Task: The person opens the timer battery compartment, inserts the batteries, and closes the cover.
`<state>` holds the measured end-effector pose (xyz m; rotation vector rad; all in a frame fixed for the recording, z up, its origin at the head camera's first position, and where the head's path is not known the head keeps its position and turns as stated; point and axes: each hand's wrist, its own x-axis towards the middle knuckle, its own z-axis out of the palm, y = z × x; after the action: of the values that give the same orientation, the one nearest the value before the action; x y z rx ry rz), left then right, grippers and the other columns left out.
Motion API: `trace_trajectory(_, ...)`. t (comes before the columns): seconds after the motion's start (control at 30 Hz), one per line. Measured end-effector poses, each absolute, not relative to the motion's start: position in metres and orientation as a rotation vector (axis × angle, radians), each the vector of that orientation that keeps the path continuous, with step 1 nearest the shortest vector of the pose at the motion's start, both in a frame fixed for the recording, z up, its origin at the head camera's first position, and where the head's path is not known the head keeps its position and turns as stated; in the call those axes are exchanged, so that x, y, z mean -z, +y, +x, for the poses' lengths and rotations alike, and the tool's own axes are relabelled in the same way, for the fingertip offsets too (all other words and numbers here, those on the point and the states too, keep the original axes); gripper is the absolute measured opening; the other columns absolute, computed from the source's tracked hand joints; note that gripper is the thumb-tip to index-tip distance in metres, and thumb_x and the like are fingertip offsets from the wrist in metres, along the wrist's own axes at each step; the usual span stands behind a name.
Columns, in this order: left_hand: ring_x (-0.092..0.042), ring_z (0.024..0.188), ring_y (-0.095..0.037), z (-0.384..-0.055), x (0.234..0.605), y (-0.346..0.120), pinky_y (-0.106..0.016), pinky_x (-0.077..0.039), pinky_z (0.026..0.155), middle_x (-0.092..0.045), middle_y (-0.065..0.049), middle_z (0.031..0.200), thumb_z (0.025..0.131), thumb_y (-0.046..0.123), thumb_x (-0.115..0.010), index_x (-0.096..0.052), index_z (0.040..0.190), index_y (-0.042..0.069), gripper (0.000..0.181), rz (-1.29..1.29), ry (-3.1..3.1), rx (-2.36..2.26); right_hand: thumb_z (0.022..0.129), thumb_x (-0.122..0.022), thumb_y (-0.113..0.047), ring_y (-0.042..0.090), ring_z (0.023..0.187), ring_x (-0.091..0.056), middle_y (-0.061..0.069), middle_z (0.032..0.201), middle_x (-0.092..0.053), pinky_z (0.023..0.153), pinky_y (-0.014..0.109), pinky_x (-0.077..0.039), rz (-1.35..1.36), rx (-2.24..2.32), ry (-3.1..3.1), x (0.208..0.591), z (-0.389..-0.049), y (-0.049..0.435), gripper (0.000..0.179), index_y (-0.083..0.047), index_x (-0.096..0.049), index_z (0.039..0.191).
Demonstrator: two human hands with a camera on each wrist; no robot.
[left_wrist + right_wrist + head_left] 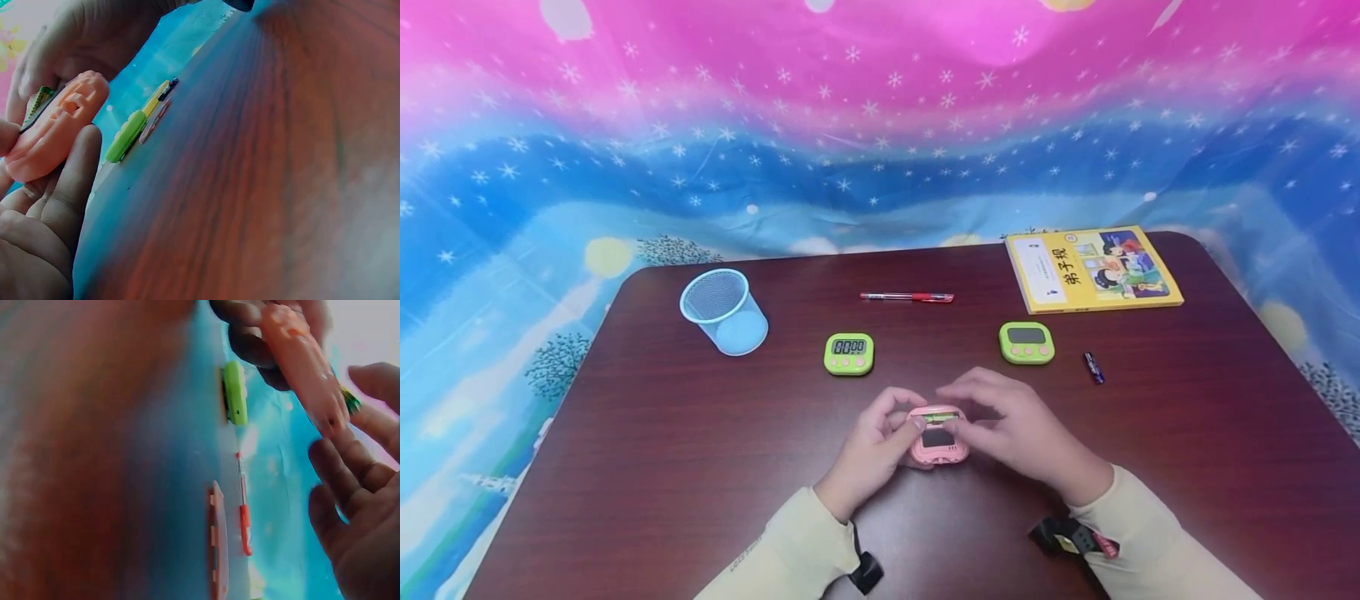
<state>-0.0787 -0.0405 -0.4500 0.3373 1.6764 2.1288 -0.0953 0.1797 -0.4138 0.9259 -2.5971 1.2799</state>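
Observation:
My left hand [867,454] grips a pink timer [942,457], its back turned up with a dark rectangle on it. The left thumb lies over the timer's edge, with fingers beneath. A green battery [942,417] sits at the timer's far side; in the right wrist view the battery [351,401] juts out past the casing. My right hand [1030,429] is at the timer's other side, thumb by the battery, fingers loosely extended at the casing. On the table in the right wrist view stands a thin pink piece with small tabs [217,544], hidden in the head view.
Beyond the hands lie a lit green timer [848,355], a blank green timer [1027,343] and a dark battery [1093,367]. A red pen [917,297] lies farther back. A blue mesh pen holder [741,321] stands left; a yellow book [1093,271] lies back right.

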Motion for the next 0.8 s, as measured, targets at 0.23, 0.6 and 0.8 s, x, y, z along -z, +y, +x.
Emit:
trace_trajectory(0.23, -0.072, 0.079, -0.018, -0.080, 0.452, -0.042, -0.040, -0.063, 0.071, -0.066, -0.032, 0.109, 0.104, 0.004, -0.051, -0.047, 0.126, -0.003, 0.024, 0.340, 1.696, -2.176, 0.096, -0.070, -0.017, 0.014, 0.092, -0.068, 0.001, 0.109, -0.071, 0.080, 0.027, -0.058, 0.661, -1.810, -2.784, 0.417, -0.101, 0.191, 0.029, -0.006, -0.069, 0.123)
trace_trajectory(0.6, -0.071, 0.076, -0.019, -0.080, 0.454, -0.042, -0.043, -0.063, 0.067, -0.063, -0.031, 0.117, 0.107, 0.011, -0.048, -0.044, 0.130, -0.001, 0.027, 0.400, 1.694, -2.101, 0.098, -0.066, -0.015, 0.021, 0.086, -0.073, 0.014, 0.110, -0.072, 0.076, 0.034, -0.062, 0.571, -2.097, -2.839, 0.422, -0.104, 0.192, 0.028, 0.001, -0.069, 0.120)
trace_trajectory(0.8, -0.071, 0.078, -0.018, -0.080, 0.455, -0.042, -0.043, -0.063, 0.069, -0.064, -0.028, 0.116, 0.107, 0.010, -0.048, -0.043, 0.131, -0.002, 0.027, 0.412, 1.700, -2.071, 0.095, -0.069, -0.013, 0.021, 0.081, -0.073, 0.014, 0.105, -0.072, 0.071, 0.036, -0.063, 0.531, -2.099, -2.827, 0.424, -0.103, 0.191, 0.024, 0.000, -0.072, 0.114)
